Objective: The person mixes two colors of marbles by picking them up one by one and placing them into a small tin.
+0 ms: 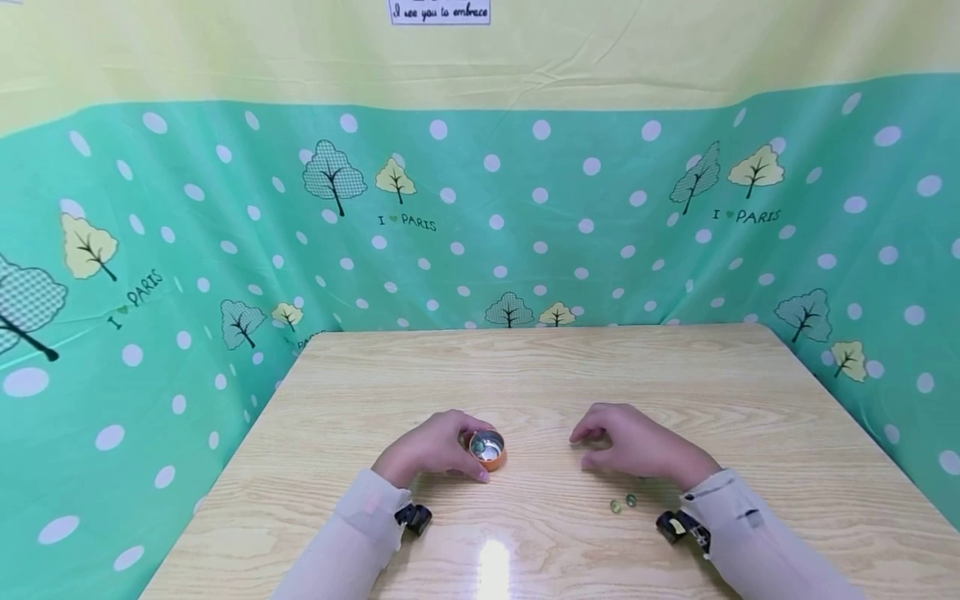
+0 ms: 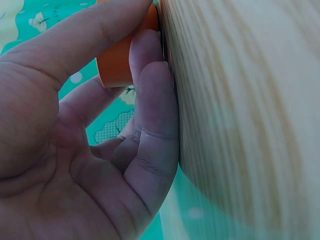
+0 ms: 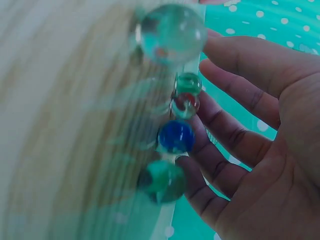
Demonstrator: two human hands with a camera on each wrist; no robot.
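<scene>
My left hand (image 1: 438, 446) grips a small round orange cup (image 1: 498, 467) with a shiny silver inside, upright on the table. A greenish marble (image 1: 478, 447) lies in the cup. In the left wrist view the thumb and fingers close about the orange cup (image 2: 114, 64). To the right, my right hand (image 1: 637, 442) is low over the table, its fingers loosely bent with nothing seen between them. Several glass marbles lie by it in the right wrist view, among them a blue marble (image 3: 176, 136), a clear greenish marble (image 3: 174, 34) and a green marble (image 3: 162, 181).
The wooden table (image 1: 525, 375) runs back to a green polka-dotted curtain (image 1: 540, 217) that hangs behind and at both sides. Two marbles show left of the right wrist, a yellowish marble (image 1: 615, 506) and a green marble (image 1: 631, 500).
</scene>
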